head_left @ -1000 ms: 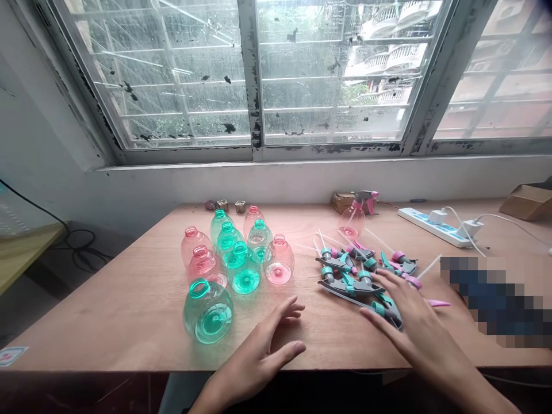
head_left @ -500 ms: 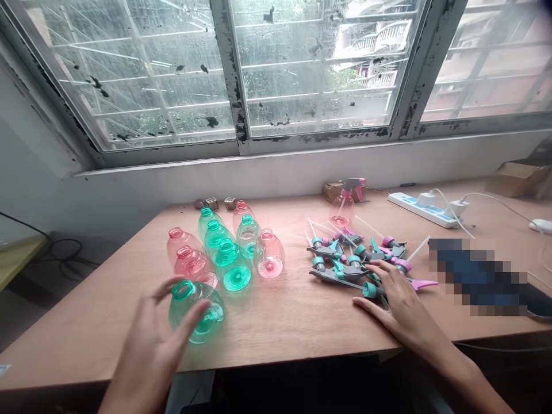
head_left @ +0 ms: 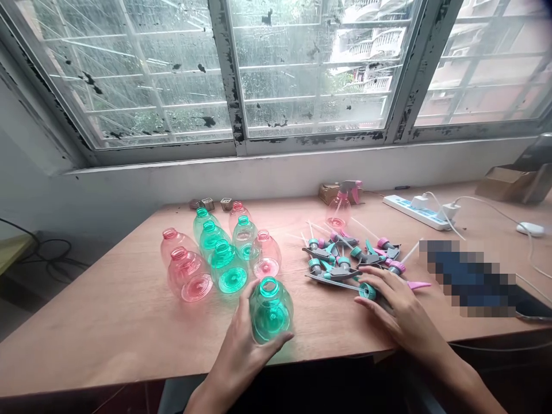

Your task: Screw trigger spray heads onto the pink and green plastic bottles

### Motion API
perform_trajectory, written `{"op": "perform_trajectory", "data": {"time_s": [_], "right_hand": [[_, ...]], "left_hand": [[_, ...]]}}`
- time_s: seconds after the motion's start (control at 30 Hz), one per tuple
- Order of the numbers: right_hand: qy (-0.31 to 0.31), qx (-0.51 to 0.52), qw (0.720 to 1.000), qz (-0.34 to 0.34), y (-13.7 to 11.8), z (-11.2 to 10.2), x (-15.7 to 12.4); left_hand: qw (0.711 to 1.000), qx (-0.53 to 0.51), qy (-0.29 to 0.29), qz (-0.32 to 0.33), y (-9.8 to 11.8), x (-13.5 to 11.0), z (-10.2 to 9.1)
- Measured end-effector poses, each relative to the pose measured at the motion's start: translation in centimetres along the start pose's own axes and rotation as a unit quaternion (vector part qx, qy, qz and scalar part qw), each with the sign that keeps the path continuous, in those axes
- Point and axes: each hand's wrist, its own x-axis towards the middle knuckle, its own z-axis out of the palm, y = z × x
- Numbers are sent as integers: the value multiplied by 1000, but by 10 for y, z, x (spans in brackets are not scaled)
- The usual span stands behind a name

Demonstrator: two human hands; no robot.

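Note:
My left hand [head_left: 241, 353] is wrapped round a clear green plastic bottle [head_left: 271, 310] and holds it just above the near edge of the wooden table [head_left: 121, 322], mouth pointing away from me. My right hand [head_left: 399, 307] lies on the near side of a pile of grey spray triggers [head_left: 345, 261] with teal and pink collars. Its fingers are closed on a teal-collared spray trigger [head_left: 368, 291]. Several green and pink bottles [head_left: 215, 259] without caps stand grouped left of centre.
A pink bottle with a spray head fitted [head_left: 340, 208] stands at the back by a small brown box. A white power strip [head_left: 416, 210] with plugs and cables lies at the back right, a cardboard box [head_left: 506, 181] beyond it. Small cubes [head_left: 209, 203] sit near the wall.
My left hand reached to the green bottle at the front left, grasped it and carried it right to the table's near middle. My right hand stayed on the trigger pile and closed on one.

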Motion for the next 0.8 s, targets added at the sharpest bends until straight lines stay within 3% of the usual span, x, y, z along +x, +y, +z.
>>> {"op": "perform_trajectory", "data": {"time_s": [0.2, 0.43, 0.63, 0.8], "right_hand": [[23, 23, 997, -66, -21, -31, 2], [49, -29, 995, -85, -32, -54, 7], [31, -42, 992, -119, -54, -49, 9], [-1, 72, 988, -138, -66, -23, 3]], "left_hand": [[978, 139, 97, 121, -6, 2, 2], [965, 195, 77, 159, -5, 1, 3], [932, 276, 39, 231, -1, -1, 10], [917, 299, -13, 263, 5, -6, 15]]}}
